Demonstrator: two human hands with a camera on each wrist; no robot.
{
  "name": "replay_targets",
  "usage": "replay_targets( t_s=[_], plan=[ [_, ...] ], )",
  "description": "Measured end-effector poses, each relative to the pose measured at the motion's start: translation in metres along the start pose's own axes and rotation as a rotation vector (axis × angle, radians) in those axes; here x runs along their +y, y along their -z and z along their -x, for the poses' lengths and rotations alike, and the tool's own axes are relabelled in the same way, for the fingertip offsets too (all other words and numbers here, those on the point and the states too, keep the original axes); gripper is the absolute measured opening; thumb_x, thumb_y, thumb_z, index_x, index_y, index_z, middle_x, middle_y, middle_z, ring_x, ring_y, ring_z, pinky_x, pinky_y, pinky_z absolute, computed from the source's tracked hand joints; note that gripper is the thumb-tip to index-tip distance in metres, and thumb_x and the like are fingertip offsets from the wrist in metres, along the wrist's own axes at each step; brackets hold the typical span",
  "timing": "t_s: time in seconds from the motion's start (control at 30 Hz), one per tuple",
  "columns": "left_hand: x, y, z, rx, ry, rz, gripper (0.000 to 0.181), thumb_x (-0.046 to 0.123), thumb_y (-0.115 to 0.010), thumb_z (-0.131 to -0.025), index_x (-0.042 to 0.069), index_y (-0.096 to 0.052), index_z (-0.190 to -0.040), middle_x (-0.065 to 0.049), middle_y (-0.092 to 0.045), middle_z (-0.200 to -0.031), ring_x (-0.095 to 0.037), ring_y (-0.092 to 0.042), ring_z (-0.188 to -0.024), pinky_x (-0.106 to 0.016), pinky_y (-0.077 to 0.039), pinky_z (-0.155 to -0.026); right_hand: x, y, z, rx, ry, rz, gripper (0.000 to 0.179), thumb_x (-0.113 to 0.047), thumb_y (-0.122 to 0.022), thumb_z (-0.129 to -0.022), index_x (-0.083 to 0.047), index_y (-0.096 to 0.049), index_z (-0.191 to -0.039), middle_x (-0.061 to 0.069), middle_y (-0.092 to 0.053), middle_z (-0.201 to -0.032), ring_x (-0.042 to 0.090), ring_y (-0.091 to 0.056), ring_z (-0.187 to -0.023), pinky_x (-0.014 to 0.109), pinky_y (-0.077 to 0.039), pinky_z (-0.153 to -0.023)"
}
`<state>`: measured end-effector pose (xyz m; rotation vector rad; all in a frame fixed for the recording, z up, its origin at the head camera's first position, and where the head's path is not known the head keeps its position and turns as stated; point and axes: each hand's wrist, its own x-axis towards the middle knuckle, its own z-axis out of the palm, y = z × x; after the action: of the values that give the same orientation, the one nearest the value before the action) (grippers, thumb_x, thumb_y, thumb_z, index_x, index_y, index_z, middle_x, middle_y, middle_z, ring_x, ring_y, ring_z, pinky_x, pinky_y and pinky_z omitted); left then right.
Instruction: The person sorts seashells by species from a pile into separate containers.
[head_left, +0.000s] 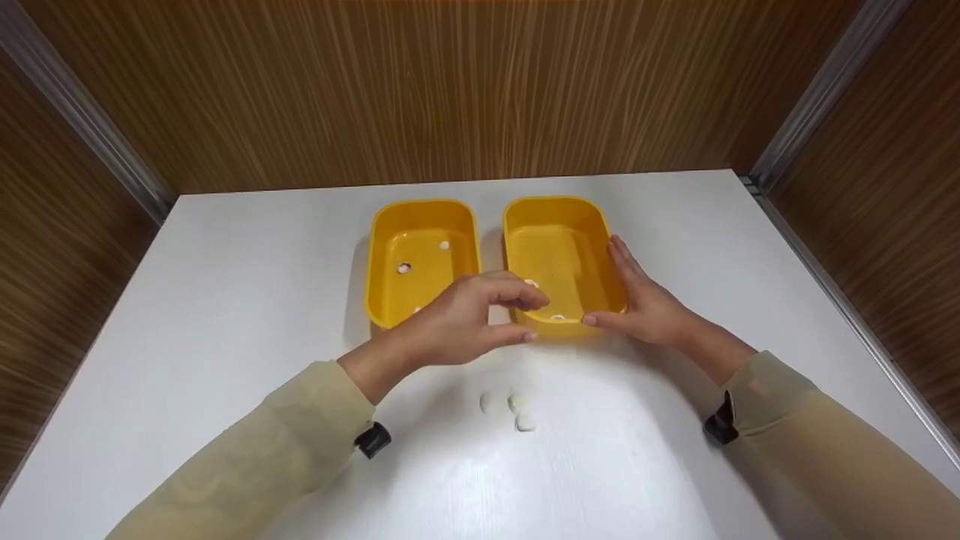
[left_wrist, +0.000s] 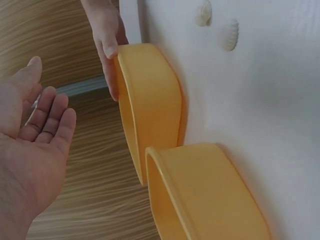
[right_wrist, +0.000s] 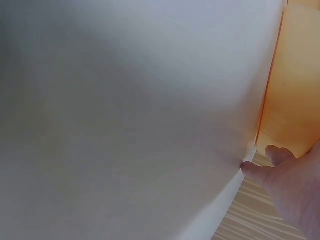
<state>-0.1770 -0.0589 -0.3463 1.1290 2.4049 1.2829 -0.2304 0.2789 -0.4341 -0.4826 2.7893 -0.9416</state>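
Two yellow tubs sit side by side on a white table. My right hand (head_left: 652,309) holds the near right corner of the right tub (head_left: 553,206), its thumb at the near rim and fingers along the right outer wall. Over that tub's near left corner hovers my left hand (head_left: 466,319), its fingers loosely bent and apart from the thumb. No object shows between them, and the palm looks bare in the left wrist view. Small white pieces (head_left: 558,317) lie inside the right tub. In front of it are a few pale seashells (head_left: 525,423), ribbed in the left wrist view.
The left tub (head_left: 422,208) stands a narrow gap away, with a dark-marked shell (head_left: 403,268) and a small white piece (head_left: 444,245) inside. Wood-grain panels (head_left: 450,90) enclose the back and both sides of the table (head_left: 247,300).
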Motion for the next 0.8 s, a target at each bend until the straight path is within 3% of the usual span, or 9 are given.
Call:
replay_targets(
  t_s=[0.27, 0.47, 0.63, 0.8],
  plan=[
    [-0.008, -0.004, 0.023, -0.032, -0.048, 0.007, 0.034, 0.019, -0.083, -0.095, 0.011, -0.075, -0.127, 0.004, -0.072, -0.117, -0.016, -0.066, -0.113, -0.03, -0.053, -0.103, 0.001, 0.001, 0.0, 0.003, 0.002, -0.017, 0.128, -0.057, -0.082, -0.088, -0.017, 0.008, -0.171, -0.002, 0.013, -0.178, 0.036, -0.002, -0.163, 0.062, -0.012, -0.128],
    [-0.015, -0.007, 0.038, -0.057, 0.001, 0.03, 0.036, 0.021, -0.084, -0.094, 0.013, -0.075, -0.128, 0.008, -0.072, -0.118, -0.014, -0.066, -0.113, -0.029, -0.053, -0.102, 0.001, 0.0, 0.001, 0.002, 0.007, -0.008, 0.127, -0.058, -0.081, -0.089, -0.017, 0.007, -0.171, -0.003, 0.013, -0.178, 0.035, -0.002, -0.163, 0.062, -0.013, -0.127],
    [-0.023, -0.013, 0.048, -0.086, 0.049, 0.059, 0.037, 0.022, -0.084, -0.094, 0.015, -0.075, -0.129, 0.009, -0.072, -0.119, -0.017, -0.067, -0.115, -0.036, -0.054, -0.105, 0.001, 0.0, 0.001, 0.001, -0.001, 0.001, 0.127, -0.059, -0.08, -0.089, -0.019, 0.009, -0.171, -0.003, 0.013, -0.178, 0.036, -0.002, -0.163, 0.063, -0.013, -0.127],
    [-0.036, -0.021, 0.055, -0.104, 0.068, 0.073, 0.038, 0.02, -0.084, -0.094, 0.011, -0.074, -0.13, 0.0, -0.074, -0.121, -0.017, -0.067, -0.114, -0.038, -0.054, -0.106, 0.001, 0.0, 0.001, 0.0, -0.008, 0.006, 0.128, -0.06, -0.08, -0.089, -0.021, 0.01, -0.171, -0.003, 0.014, -0.178, 0.036, -0.002, -0.163, 0.063, -0.013, -0.127]
  ],
)
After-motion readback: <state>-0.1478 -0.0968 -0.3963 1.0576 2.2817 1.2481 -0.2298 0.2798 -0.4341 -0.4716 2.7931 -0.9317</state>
